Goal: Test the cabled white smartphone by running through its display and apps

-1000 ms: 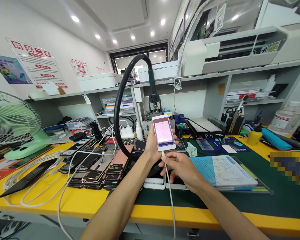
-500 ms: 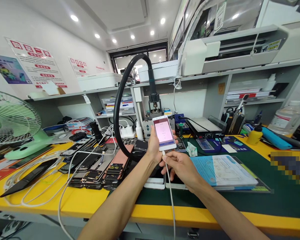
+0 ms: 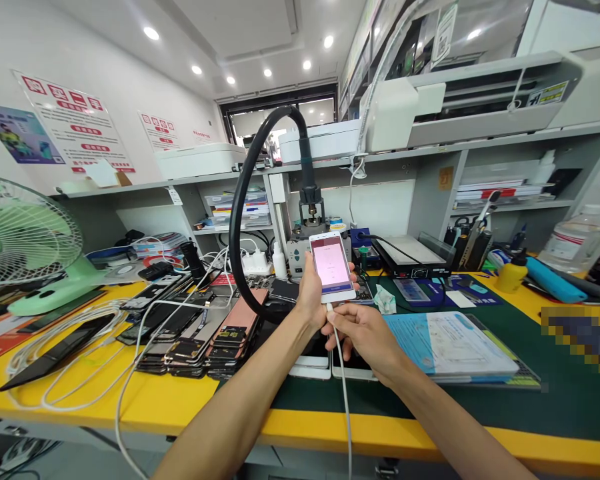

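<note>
A white cable (image 3: 347,400) runs up from the near edge to your right hand (image 3: 364,333), whose thumb and fingers pinch its plug (image 3: 329,309), the other fingers loosely curled. The plug meets the near, short edge of the phone (image 3: 331,265); you can't tell whether it is fully seated. Your left hand (image 3: 309,293) cups the phone from below, partly closed, with the thumb along its left edge and fingertips showing at its right. The phone's long axis runs near to far, its far end leaning slightly left; it lies just beyond your right hand. Its screen text is too small to read. Far left, a poster (image 3: 80,123) has a red heading, seemingly 购买二手.
</note>
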Motion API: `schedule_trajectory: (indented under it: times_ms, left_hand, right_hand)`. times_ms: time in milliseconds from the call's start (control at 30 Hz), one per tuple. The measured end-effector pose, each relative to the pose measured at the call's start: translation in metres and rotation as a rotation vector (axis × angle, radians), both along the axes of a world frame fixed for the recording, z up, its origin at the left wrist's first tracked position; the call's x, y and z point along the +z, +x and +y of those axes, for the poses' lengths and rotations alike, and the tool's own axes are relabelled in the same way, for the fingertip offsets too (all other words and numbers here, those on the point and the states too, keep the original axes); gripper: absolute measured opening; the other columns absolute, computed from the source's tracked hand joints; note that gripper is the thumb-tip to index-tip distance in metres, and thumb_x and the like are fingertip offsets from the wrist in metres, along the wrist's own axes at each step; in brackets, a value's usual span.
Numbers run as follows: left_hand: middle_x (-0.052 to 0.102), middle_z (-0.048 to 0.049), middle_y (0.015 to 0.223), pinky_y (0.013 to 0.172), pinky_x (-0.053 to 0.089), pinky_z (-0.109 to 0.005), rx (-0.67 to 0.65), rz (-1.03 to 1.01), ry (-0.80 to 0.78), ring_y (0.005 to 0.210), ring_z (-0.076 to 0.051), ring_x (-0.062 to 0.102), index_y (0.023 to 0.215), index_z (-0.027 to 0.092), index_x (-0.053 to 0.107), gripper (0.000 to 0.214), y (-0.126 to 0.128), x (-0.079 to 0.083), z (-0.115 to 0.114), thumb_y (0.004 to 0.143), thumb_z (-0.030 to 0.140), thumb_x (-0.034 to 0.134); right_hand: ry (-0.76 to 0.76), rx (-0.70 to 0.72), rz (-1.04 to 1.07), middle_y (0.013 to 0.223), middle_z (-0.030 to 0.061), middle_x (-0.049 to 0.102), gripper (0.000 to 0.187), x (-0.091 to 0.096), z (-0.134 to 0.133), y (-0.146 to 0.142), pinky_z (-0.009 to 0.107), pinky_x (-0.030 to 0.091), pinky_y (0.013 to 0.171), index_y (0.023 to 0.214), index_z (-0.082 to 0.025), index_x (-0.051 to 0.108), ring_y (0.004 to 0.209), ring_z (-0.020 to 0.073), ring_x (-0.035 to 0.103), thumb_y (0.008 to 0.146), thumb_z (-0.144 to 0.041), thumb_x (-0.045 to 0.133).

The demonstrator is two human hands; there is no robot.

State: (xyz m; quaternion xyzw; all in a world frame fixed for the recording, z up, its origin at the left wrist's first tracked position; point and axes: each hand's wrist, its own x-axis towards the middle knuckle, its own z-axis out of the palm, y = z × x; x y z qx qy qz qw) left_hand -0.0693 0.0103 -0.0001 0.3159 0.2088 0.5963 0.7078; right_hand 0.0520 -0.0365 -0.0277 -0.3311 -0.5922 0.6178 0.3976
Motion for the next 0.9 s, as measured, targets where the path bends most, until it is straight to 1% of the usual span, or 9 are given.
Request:
schedule_trajectory:
  times_ms: [133,233,333,433,567,667,800,900]
  left_hand:
    - [0.068,-0.0142,0.077,0.060,0.056,-0.032,0.051,-0.008,0.007,0.064,-0.021,0.066,0.102,0.007,0.067,0.078,0.002,0.002,-0.002,0.089,0.073,0.028]
    - [0.067,-0.0145,0.073,0.055,0.054,-0.030,0.074,0.023,-0.053,0.060,-0.020,0.065,0.100,0.003,0.067,0.083,0.004,0.005,-0.005,0.090,0.073,0.022]
    - [0.066,-0.0151,0.072,0.052,0.053,-0.028,0.053,0.038,-0.080,0.058,-0.020,0.065,0.099,0.002,0.066,0.085,0.004,0.008,-0.007,0.090,0.072,0.019]
    - [0.067,-0.0161,0.073,0.053,0.053,-0.029,0.017,0.042,-0.063,0.060,-0.021,0.066,0.099,0.002,0.066,0.084,0.003,0.008,-0.008,0.090,0.073,0.022]
    - [0.067,-0.0164,0.074,0.054,0.053,-0.030,-0.032,0.042,-0.053,0.062,-0.023,0.066,0.098,0.003,0.066,0.081,0.003,0.008,-0.008,0.090,0.071,0.024]
    - [0.068,-0.0162,0.073,0.055,0.054,-0.031,-0.026,0.037,-0.046,0.061,-0.023,0.066,0.101,0.004,0.066,0.080,0.003,0.007,-0.008,0.090,0.071,0.024]
    - [0.068,-0.0165,0.076,0.058,0.054,-0.032,-0.041,0.044,-0.037,0.061,-0.022,0.066,0.102,0.003,0.066,0.081,0.002,0.004,-0.007,0.089,0.072,0.027]
    - [0.068,-0.0170,0.075,0.058,0.054,-0.031,-0.064,0.050,-0.048,0.061,-0.023,0.067,0.100,0.002,0.067,0.084,0.001,0.004,-0.007,0.088,0.074,0.025]
  right_hand:
    - [0.015,-0.011,-0.003,0.077,0.0072,0.069,0.029,0.000,0.000,0.000,0.020,0.044,0.040,0.082,-0.013,0.064,0.056,0.0133,0.064,0.084,-0.042,0.064]
    - [0.015,-0.002,0.007,0.076,0.0070,0.069,0.030,-0.001,0.001,0.000,0.020,0.043,0.039,0.081,-0.013,0.064,0.057,0.0136,0.065,0.083,-0.043,0.065]
    - [0.001,0.017,0.003,0.079,0.0083,0.070,0.030,-0.003,0.003,0.001,0.020,0.043,0.039,0.083,-0.012,0.064,0.059,0.0149,0.067,0.084,-0.042,0.065]
    - [-0.032,0.035,-0.004,0.084,0.0101,0.072,0.027,-0.002,0.003,0.001,0.021,0.044,0.039,0.084,-0.013,0.062,0.061,0.0163,0.069,0.085,-0.039,0.064]
    - [-0.057,0.038,-0.009,0.085,0.0106,0.072,0.019,0.003,0.000,0.000,0.020,0.044,0.039,0.083,-0.013,0.060,0.059,0.0158,0.069,0.087,-0.032,0.061]
    - [-0.075,0.035,-0.023,0.082,0.0102,0.072,0.015,0.007,-0.002,0.000,0.020,0.045,0.039,0.081,-0.013,0.059,0.057,0.0153,0.069,0.088,-0.027,0.060]
    - [-0.072,0.044,-0.006,0.081,0.0103,0.072,0.015,0.008,-0.004,0.001,0.020,0.045,0.039,0.081,-0.014,0.058,0.057,0.0155,0.069,0.087,-0.027,0.061]
    - [-0.064,0.045,-0.008,0.082,0.0108,0.072,0.017,0.007,-0.003,0.001,0.019,0.045,0.039,0.081,-0.013,0.059,0.058,0.0151,0.068,0.088,-0.029,0.060]
